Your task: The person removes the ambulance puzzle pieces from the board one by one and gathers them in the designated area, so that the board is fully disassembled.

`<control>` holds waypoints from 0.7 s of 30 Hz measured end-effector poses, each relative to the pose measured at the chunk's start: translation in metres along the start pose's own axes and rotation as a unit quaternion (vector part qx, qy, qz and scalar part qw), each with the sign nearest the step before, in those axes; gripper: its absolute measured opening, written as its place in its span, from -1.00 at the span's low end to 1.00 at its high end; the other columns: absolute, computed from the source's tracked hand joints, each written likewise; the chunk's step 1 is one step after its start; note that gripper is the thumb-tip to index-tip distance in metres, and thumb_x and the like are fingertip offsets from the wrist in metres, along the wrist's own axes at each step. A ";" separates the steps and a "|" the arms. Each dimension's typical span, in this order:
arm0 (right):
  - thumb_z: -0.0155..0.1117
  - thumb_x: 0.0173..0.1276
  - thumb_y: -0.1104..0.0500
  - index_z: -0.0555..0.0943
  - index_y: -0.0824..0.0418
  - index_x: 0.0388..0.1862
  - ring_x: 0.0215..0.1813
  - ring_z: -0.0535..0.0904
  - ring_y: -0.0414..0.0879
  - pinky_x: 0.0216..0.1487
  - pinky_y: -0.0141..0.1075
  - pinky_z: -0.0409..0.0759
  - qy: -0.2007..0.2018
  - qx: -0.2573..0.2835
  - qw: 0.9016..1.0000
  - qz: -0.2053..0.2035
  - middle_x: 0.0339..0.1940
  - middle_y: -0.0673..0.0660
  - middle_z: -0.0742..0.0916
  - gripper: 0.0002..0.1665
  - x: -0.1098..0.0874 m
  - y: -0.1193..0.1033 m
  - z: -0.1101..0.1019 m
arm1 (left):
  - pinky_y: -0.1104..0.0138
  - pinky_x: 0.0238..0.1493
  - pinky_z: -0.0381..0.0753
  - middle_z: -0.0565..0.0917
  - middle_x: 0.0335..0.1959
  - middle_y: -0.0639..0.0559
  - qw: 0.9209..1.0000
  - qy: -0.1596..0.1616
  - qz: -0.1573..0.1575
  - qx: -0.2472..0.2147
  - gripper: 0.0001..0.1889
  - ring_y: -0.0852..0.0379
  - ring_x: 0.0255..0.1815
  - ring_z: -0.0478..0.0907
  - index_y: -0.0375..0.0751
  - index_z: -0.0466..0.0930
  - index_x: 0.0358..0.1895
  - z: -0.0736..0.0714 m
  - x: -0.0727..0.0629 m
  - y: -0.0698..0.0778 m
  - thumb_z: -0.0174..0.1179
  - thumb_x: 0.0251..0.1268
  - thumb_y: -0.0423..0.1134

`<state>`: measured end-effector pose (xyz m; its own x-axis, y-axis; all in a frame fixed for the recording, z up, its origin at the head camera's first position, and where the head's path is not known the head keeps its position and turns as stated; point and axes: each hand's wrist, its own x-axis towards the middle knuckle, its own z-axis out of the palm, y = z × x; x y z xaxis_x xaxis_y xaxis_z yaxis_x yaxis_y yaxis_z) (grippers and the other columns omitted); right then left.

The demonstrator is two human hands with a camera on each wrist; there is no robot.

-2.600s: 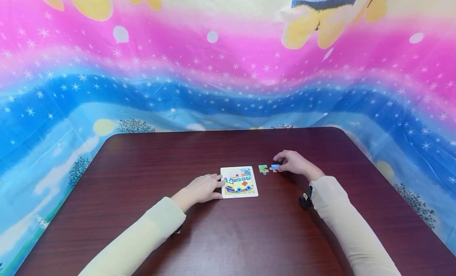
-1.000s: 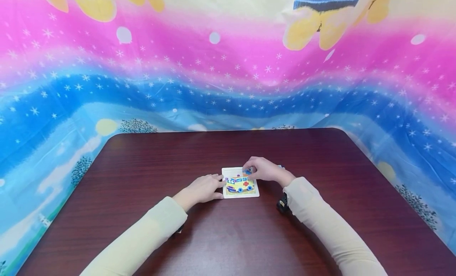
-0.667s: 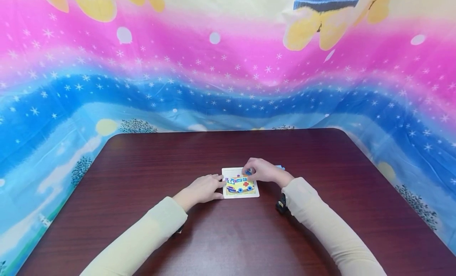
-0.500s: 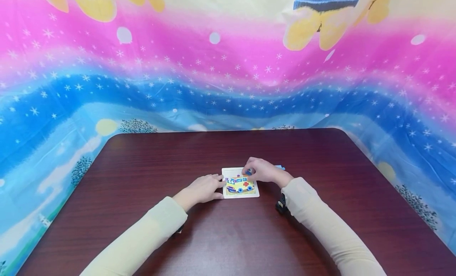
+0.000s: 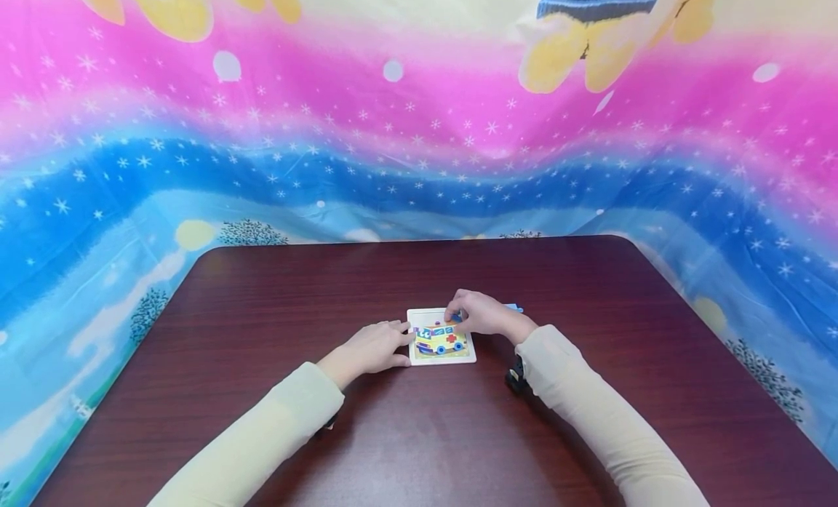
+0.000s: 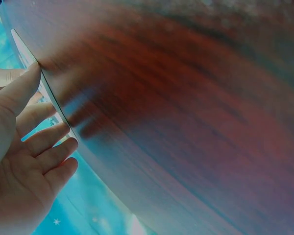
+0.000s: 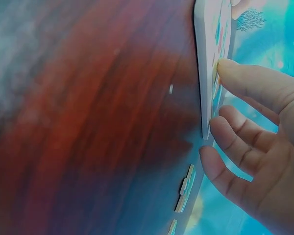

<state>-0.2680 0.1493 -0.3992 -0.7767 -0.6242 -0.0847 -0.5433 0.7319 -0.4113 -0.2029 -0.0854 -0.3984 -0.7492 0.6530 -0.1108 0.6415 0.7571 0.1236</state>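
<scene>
The puzzle tray (image 5: pixel 442 361) lay below the head frame's centre, the left hand (image 5: pixel 370 347) touching its left edge with relaxed fingers, the right hand (image 5: pixel 486 313) at its upper right, whether grasping anything I could not tell.

This is a small curtained-off table spot, with hanging printed cloth (image 5: pixel 393 129) enclosing the far edge and both sides of a dark reddish-brown, wood-grained tabletop (image 5: pixel 419 434); whether it stands in a home, an office or a lab cannot be told. Folds and creases mark the surround as loose fabric rather than a painted wall, and its pink and blue bands, white snowflakes, dark bushes and big yellow shapes look like children's-room decoration. A black wrist camera (image 5: pixel 516 377) by the person's right cuff (image 5: pixel 542 356) lends it the air of a recording corner.
</scene>
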 end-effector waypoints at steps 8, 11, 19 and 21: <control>0.39 0.11 0.23 0.61 0.03 -0.32 -0.39 0.40 -0.15 -0.37 -0.32 0.43 -0.003 0.011 1.000 0.008 -0.21 0.03 0.48 -0.82 0.000 0.000 0.000 | 0.13 0.21 0.29 0.37 0.26 -0.18 1.000 0.001 0.000 -0.006 -0.47 -0.09 0.28 0.27 -0.18 0.44 0.22 0.000 0.000 0.000 0.17 0.23 -0.01; 0.39 0.11 0.23 0.60 0.03 -0.31 -0.40 0.40 -0.15 -0.37 -0.32 0.43 -0.003 0.011 1.000 0.012 -0.21 0.04 0.49 -0.81 0.001 0.001 0.000 | 0.13 0.21 0.30 0.38 0.25 -0.18 1.000 0.002 0.000 -0.007 -0.47 -0.09 0.27 0.28 -0.19 0.45 0.22 0.000 0.000 0.000 0.18 0.23 -0.02; 0.39 0.12 0.21 0.50 0.22 -0.01 -0.35 0.38 -0.14 -0.33 -0.30 0.39 0.007 0.011 1.000 0.020 -0.23 0.05 0.48 -0.56 0.000 0.001 0.001 | 0.14 0.22 0.28 0.37 0.26 -0.16 1.000 -0.001 -0.004 0.000 -0.46 -0.08 0.28 0.27 -0.18 0.43 0.23 0.001 0.001 0.000 0.17 0.23 0.00; 0.39 0.12 0.21 0.51 0.24 0.02 -0.35 0.37 -0.14 -0.33 -0.29 0.39 0.007 0.010 1.000 0.023 -0.22 0.05 0.47 -0.54 0.000 0.000 0.001 | 0.14 0.22 0.28 0.36 0.27 -0.16 1.000 -0.002 -0.004 0.001 -0.45 -0.08 0.28 0.27 -0.18 0.43 0.24 0.001 0.001 0.000 0.17 0.23 0.00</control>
<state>-0.2675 0.1490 -0.3999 -0.8052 -0.5861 -0.0903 -0.5009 0.7537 -0.4254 -0.2034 -0.0851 -0.3999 -0.7540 0.6467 -0.1149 0.6356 0.7625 0.1206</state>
